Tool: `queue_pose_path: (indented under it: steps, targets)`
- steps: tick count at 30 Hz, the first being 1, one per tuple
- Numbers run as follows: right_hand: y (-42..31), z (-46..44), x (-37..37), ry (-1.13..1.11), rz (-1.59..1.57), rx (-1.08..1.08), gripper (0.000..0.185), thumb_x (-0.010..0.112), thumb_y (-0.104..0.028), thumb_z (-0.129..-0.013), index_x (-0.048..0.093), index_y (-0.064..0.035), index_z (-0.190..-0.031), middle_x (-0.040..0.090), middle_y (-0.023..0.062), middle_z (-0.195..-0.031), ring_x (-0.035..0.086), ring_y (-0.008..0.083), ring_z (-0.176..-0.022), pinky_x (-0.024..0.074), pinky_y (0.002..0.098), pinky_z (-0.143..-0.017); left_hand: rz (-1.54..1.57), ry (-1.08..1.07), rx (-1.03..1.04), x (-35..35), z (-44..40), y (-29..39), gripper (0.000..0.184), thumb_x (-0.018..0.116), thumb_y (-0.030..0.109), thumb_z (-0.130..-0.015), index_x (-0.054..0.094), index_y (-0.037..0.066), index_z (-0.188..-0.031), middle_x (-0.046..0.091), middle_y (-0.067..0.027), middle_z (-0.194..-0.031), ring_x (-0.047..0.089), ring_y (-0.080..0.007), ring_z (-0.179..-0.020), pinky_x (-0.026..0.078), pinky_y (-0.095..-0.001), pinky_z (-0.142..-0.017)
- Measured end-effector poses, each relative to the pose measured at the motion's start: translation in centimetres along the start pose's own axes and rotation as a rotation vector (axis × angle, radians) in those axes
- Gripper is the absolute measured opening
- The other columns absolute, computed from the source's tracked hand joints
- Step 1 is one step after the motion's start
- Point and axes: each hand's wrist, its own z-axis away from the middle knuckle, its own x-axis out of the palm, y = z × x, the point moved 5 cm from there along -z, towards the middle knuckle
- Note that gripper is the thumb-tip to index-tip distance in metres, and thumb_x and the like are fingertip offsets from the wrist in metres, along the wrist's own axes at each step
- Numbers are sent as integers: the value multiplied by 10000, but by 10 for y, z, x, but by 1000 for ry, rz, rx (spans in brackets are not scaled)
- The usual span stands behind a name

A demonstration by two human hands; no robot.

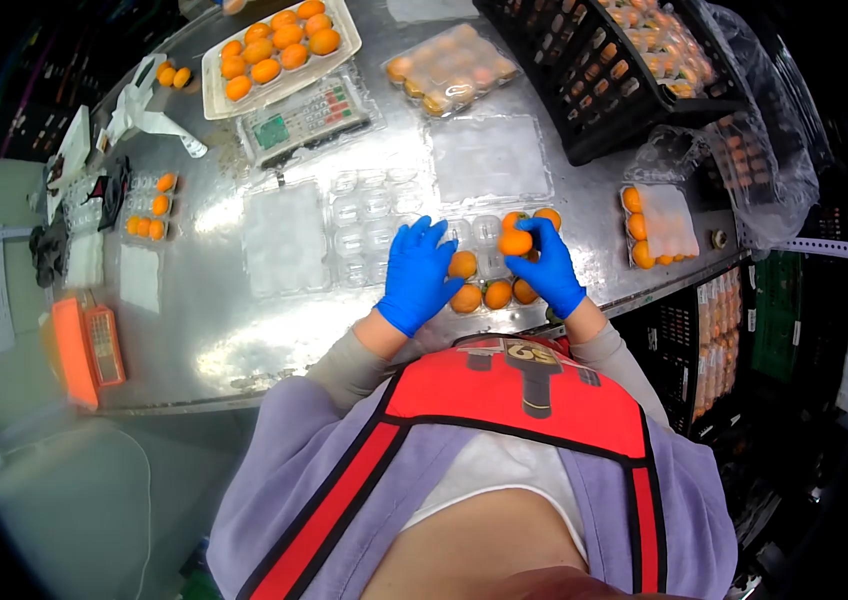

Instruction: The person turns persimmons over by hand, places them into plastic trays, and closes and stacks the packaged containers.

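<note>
Both my hands wear blue gloves over a clear plastic tray (pixel 487 260) with moulded cups on the metal table. My right hand (pixel 550 268) grips an orange fruit (pixel 515 242) between thumb and fingers, above the tray's right part. My left hand (pixel 418 277) lies at the tray's left side, its fingers spread, with nothing seen in it. Several orange fruits sit in the cups, along the near row (pixel 497 294) and at the right side. One more fruit (pixel 462 264) is beside my left fingertips. The palm undersides are hidden.
A scale (pixel 306 117) carries a white tray of fruits (pixel 282 48). Filled clear packs (pixel 452 70) (pixel 662 226) lie behind and at right. A black crate (pixel 604 90) stands at back right. An orange device (pixel 89 350) is at the left edge; more fruits (pixel 160 205) sit at left.
</note>
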Motion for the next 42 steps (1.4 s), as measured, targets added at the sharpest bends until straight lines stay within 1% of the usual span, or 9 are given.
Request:
queue_pose_path:
  steps: [3,11,14,17,27,30,32,36,42]
  targets:
    - [-23,-4,3,41,127,-88,447,692,-109,-701,490,-62,-1097,571,106,-1073,553,227,-1044,429,322,-903,-57,-51,23,13,-1,8,498,717,247,-633,603,97,-1093,494,-125,-1245,378,-342,-1229,263,-532,-1021]
    - [-30,10,18,-1,514,-434,510,709,-125,-638,515,-72,-1106,574,131,-1005,563,328,-918,459,397,-809,-209,-226,36,43,-12,1,429,643,261,-695,615,98,-1091,464,-97,-1309,317,-294,-1300,121,-528,-1092]
    - [-26,14,23,29,591,-510,447,722,-119,-626,540,-71,-1032,588,133,-1053,559,347,-960,453,405,-834,-129,-127,42,27,-8,1,480,711,249,-635,620,108,-1085,489,-107,-1271,352,-306,-1272,202,-540,-1063]
    - [-28,13,13,-23,472,-443,443,705,-159,-669,550,-82,-1077,578,125,-1041,539,340,-963,445,402,-836,65,-179,129,13,0,12,460,711,241,-633,624,110,-1065,466,-100,-1293,347,-306,-1275,209,-534,-1063]
    - [-23,11,-12,183,468,-422,404,665,-155,-746,546,-86,-1125,574,125,-1091,531,321,-1001,429,390,-877,-125,-142,330,39,15,23,414,706,232,-647,626,97,-1030,421,-100,-1332,328,-311,-1285,231,-521,-1059]
    - [-26,9,-17,187,391,-352,424,664,-150,-760,535,-76,-1156,574,102,-1108,536,275,-1035,424,362,-900,-10,-206,243,6,3,26,449,659,310,-722,602,104,-1117,414,-98,-1357,308,-316,-1300,207,-501,-1074]
    - [-33,2,-20,105,-31,-205,404,635,-149,-807,522,-53,-1182,583,92,-1120,541,220,-1057,414,328,-921,431,36,193,-38,-14,28,515,735,262,-669,596,113,-1142,429,-97,-1346,302,-328,-1301,229,-484,-1068]
    - [-87,-1,-13,-131,-526,61,392,539,-208,-893,482,-17,-1230,594,124,-1095,549,196,-1059,423,315,-925,616,217,154,-86,-33,35,609,781,273,-628,583,133,-1187,415,-99,-1366,282,-318,-1317,222,-447,-1075]
    - [-131,5,8,-362,-873,67,511,549,-303,-876,426,-13,-1278,546,133,-1170,539,195,-1080,444,318,-908,631,313,189,-111,-44,49,612,784,267,-629,579,120,-1187,414,-122,-1365,263,-315,-1331,220,-441,-1076]
